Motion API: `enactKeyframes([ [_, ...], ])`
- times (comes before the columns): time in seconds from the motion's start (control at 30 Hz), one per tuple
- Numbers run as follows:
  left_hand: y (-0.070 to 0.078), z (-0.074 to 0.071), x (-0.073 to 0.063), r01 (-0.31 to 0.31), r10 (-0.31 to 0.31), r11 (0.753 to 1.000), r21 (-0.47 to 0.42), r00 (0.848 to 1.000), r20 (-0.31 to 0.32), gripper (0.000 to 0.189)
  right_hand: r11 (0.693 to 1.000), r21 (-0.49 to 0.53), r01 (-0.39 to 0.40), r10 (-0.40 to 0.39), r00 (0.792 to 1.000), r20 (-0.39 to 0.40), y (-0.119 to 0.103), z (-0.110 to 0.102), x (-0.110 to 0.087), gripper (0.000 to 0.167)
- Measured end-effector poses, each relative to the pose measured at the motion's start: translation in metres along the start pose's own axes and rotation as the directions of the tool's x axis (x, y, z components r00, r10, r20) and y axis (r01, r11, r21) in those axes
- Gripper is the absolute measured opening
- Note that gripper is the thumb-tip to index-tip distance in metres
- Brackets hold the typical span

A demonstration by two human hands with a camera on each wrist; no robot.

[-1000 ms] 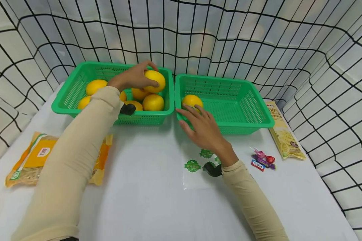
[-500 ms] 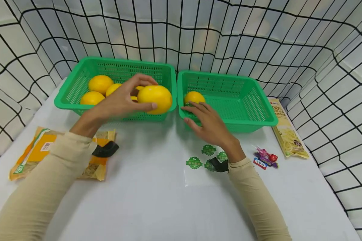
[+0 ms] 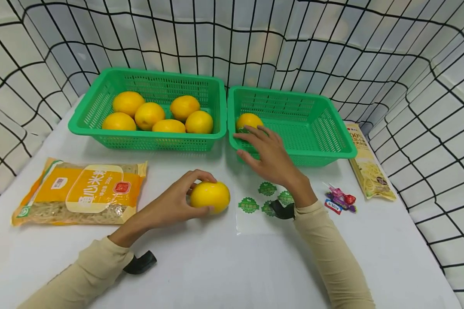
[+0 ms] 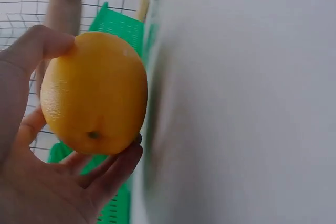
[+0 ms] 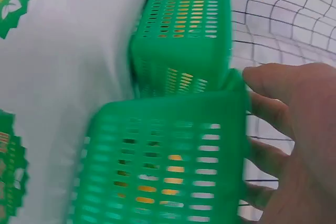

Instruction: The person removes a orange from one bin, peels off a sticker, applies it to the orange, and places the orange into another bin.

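A: Where is the smooth, round yellow fruit point(image 3: 213, 197)?

B: At the fingertips of the left hand point(image 3: 178, 201), on the right of its palm. The curved fingers reach round the far side and the thumb presses the near side, so the hand is spread only as wide as the fruit.

A: Does it touch the white table point(image 3: 201, 266)?

B: I can't tell for certain. It is just left of the clear plastic sheet with green scalloped badges point(image 3: 248, 205).

A: And the right hand point(image 3: 268, 156)?

B: Its fingers are loosely spread and grip nothing. They reach over the near left corner of the right-hand green slotted plastic basket point(image 3: 313, 160), close to the single yellow fruit inside point(image 3: 249, 121). Whether they touch that fruit is unclear.

A: What is near the left arm?

B: An orange-and-clear plastic food packet point(image 3: 81, 193) lies beyond the forearm. Farther back is the left-hand green slotted plastic basket point(image 3: 154, 142), with six yellow fruits point(image 3: 149, 115) visible in it, well apart from the held one.
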State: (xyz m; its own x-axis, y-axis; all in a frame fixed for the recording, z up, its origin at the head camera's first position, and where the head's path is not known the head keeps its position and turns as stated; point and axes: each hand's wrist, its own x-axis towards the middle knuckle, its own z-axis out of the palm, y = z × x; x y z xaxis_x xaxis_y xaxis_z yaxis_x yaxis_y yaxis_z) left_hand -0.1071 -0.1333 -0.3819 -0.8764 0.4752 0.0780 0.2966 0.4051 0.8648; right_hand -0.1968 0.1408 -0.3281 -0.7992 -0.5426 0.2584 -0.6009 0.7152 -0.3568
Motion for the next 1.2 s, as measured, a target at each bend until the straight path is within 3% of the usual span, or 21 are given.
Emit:
enactKeyframes([
  [0.17, -0.007, 0.007, -0.006, 0.004, -0.003, 1.000, 0.004, 1.000, -0.018, 0.061, 0.995, 0.037, 0.096, -0.093, 0.992, -0.085, -0.022, -0.012, -0.013, 0.038],
  [0.27, -0.007, 0.008, -0.010, -0.004, 0.004, 1.000, 0.021, 1.000, -0.026, 0.064, 0.990, 0.082, 0.112, -0.109, 0.993, -0.044, -0.030, -0.018, -0.026, 0.025],
  [0.37, -0.006, 0.008, -0.013, -0.013, 0.015, 0.999, 0.038, 0.999, -0.036, 0.065, 0.990, 0.134, 0.033, -0.044, 0.996, 0.079, -0.023, -0.019, -0.039, 0.013],
  [0.43, -0.005, 0.008, -0.013, -0.021, 0.024, 0.999, 0.049, 0.999, -0.042, 0.066, 0.989, 0.137, -0.063, 0.038, 0.984, 0.176, -0.009, -0.017, -0.047, 0.012],
  [0.57, -0.006, 0.009, -0.012, -0.037, 0.040, 0.998, 0.058, 0.998, -0.041, 0.066, 0.966, 0.063, -0.252, 0.220, 0.924, 0.314, 0.022, -0.010, -0.061, 0.024],
  [0.67, -0.006, 0.010, -0.010, -0.043, 0.046, 0.997, 0.059, 0.998, -0.041, 0.066, 0.945, 0.031, -0.325, 0.294, 0.888, 0.353, 0.039, -0.003, -0.066, 0.034],
  [0.77, -0.007, 0.010, -0.011, -0.051, 0.053, 0.997, 0.060, 0.998, -0.045, 0.067, 0.934, 0.041, -0.355, 0.314, 0.872, 0.375, 0.046, 0.002, -0.066, 0.037],
  [1.0, -0.008, 0.009, -0.013, -0.058, 0.061, 0.996, 0.062, 0.997, -0.041, 0.067, 0.913, 0.094, -0.396, 0.323, 0.845, 0.426, 0.049, 0.003, -0.062, 0.027],
  [1.2, -0.010, 0.009, -0.013, -0.055, 0.057, 0.997, 0.049, 0.997, -0.042, 0.068, 0.911, 0.168, -0.377, 0.278, 0.861, 0.427, 0.050, -0.001, -0.062, 0.014],
])
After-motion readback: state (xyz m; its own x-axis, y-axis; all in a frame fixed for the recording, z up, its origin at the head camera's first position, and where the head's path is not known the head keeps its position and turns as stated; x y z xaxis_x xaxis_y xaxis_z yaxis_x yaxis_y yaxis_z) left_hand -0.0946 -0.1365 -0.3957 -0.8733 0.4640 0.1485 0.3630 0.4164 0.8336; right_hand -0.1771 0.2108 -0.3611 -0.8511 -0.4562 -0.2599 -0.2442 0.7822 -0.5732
